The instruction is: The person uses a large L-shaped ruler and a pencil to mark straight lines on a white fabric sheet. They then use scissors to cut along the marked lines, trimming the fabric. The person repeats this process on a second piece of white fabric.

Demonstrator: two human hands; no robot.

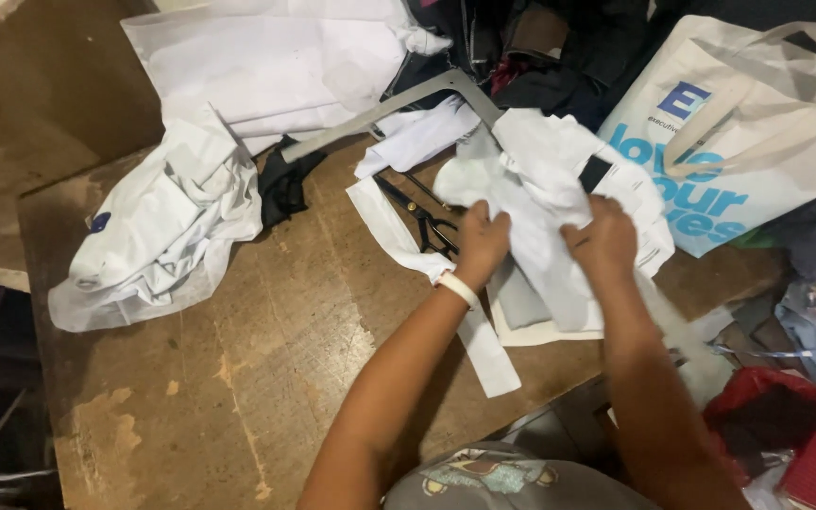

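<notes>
Head view: near the bench's right edge, the left hand, a white band at its wrist, and the right hand both pinch a bundle of white cloth pieces, fingers closed into the fabric. A long white strip hangs over the near edge. Black scissors lie just left of the hands. Farther left sits a crumpled white garment; at the far right, a printed tote bag.

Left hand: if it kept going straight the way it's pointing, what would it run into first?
The left hand grips white cloth pieces, so it meets those at once. Beyond them, probably the grey metal square ruler; depth is unclear.
</notes>
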